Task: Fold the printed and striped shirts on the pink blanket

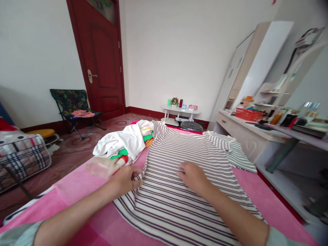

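Observation:
A white T-shirt with dark stripes [164, 191] lies spread over the pink bed cover, its neckline away from me and its hem towards me. My left hand [125, 182] is closed on the shirt's left side edge, where the cloth is lifted and creased between thumb and fingers. Over the middle of the shirt, my right hand [193, 176] is closed, its fingertips pinched against the striped fabric; how much cloth they hold is hidden.
Left of the shirt is a heap of white and coloured clothes [120, 140]. A striped garment [241, 155] lies to the right on the pink bed cover [269, 198]. Beyond stand a low white table [172, 108], a folding chair [74, 102] and a dressing table [230, 119].

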{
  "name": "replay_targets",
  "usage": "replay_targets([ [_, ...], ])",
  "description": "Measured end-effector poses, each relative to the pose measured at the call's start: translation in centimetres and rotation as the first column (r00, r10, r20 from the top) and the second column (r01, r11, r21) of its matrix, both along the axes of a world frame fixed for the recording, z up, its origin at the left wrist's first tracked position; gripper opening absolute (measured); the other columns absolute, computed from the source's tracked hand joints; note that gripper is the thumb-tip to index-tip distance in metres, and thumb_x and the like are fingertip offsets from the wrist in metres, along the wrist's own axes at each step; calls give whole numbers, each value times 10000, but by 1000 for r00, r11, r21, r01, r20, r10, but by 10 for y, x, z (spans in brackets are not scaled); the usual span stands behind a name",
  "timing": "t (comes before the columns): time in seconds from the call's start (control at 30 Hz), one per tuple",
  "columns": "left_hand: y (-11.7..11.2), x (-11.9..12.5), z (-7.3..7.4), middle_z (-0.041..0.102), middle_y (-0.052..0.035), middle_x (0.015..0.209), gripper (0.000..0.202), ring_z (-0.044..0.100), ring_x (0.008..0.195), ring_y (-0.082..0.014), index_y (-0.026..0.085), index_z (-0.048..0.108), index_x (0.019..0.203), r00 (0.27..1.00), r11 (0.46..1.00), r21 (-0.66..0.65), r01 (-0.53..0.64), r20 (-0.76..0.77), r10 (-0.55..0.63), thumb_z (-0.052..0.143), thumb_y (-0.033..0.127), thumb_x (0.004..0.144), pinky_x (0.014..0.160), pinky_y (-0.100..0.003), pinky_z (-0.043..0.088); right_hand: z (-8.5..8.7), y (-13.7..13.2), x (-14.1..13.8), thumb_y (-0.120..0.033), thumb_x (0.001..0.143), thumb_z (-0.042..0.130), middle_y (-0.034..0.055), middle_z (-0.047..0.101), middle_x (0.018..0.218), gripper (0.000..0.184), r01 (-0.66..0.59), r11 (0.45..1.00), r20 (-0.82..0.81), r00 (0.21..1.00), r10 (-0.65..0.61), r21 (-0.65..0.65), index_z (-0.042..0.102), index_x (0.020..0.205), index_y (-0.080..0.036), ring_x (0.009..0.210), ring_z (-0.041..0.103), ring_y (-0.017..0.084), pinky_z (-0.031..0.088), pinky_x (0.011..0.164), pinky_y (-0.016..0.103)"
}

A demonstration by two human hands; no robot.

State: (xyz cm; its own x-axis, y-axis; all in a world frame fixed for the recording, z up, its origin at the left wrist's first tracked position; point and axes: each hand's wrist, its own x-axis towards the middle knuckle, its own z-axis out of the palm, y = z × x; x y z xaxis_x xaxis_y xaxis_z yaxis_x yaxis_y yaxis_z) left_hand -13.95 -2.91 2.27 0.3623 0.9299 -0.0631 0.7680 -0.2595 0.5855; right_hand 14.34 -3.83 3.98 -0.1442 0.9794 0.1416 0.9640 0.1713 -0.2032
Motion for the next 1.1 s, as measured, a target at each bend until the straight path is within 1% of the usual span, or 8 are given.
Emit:
replay_targets([
  [0.17, -4, 21, -5, 499, 39, 693, 270, 442, 647, -125, 159, 622, 891, 974, 998, -53, 46, 223, -33, 611, 305, 664, 580, -216, 345, 16, 88, -36, -264, 785, 575, 48, 685, 1038, 276, -29, 999, -259, 965, 39, 43, 665, 1038, -196, 934, 620, 187, 438, 800, 267],
  [0.3, -12, 28, -7, 489, 33, 731, 346, 436, 681, -128, 161, 616, 991, 954, 993, -107, 53, 300, -19, 624, 271, 663, 600, -218, 351, 15, 149, -75, -227, 743, 605, 86, 621, 1171, 451, -62, 991, -422, 900, 108, 121, 560, 1184, -146, 1001, 597, 199, 448, 851, 287],
  [0.5, -19, 28, -12, 568, -6, 892, 456, 502, 827, -167, 198, 609, 1101, 951, 980, -196, 22, 307, 40, 651, 265, 651, 732, -238, 413, 0, 201, -118, -225, 689, 654, 142, 520, 1227, 643, 53, 986, -273, 962, -9, 156, 408, 1277, -141, 1068, 540, 249, 449, 854, 346],
  [0.63, -14, 26, -13, 611, -21, 982, 480, 540, 899, -199, 238, 621, 1118, 957, 969, -235, 79, 291, -8, 673, 303, 645, 785, -267, 437, -5, 221, -126, -105, 724, 577, 171, 527, 1209, 462, 108, 973, -294, 955, -44, 203, 512, 1180, -146, 1089, 525, 286, 424, 891, 412],
  [0.77, -10, 26, -7, 646, 12, 933, 371, 549, 867, -186, 263, 659, 1011, 943, 962, -228, 149, 325, -69, 690, 291, 642, 767, -257, 444, 2, 245, -110, -129, 728, 568, 169, 608, 1060, 181, 202, 974, -554, 825, -113, 101, 645, 892, -133, 1114, 520, 346, 379, 947, 487],
  [0.87, -12, 33, 5, 641, 12, 924, 369, 548, 831, -171, 251, 658, 1037, 934, 961, -230, 151, 350, -63, 675, 305, 673, 726, -241, 445, 11, 263, -82, -193, 712, 598, 130, 647, 902, 124, 292, 955, -668, 722, -181, 57, 645, 812, -138, 1061, 553, 335, 428, 908, 447],
  [1.0, -13, 56, 30, 636, 12, 940, 417, 564, 781, -159, 270, 661, 1078, 917, 944, -228, 238, 374, -141, 702, 344, 670, 674, -228, 448, 17, 271, -30, -200, 717, 574, 74, 637, 724, 170, 406, 912, -842, 472, -261, -55, 614, 864, -125, 785, 635, 231, 527, 672, 324],
  [1.1, -8, 89, 32, 652, 12, 952, 447, 584, 784, -156, 277, 658, 1117, 876, 913, -159, 377, 383, -295, 709, 336, 677, 682, -220, 453, 6, 260, 15, -170, 733, 522, 31, 607, 654, 226, 473, 868, -914, 268, -304, -150, 568, 949, -121, 586, 609, 166, 526, 522, 283],
])
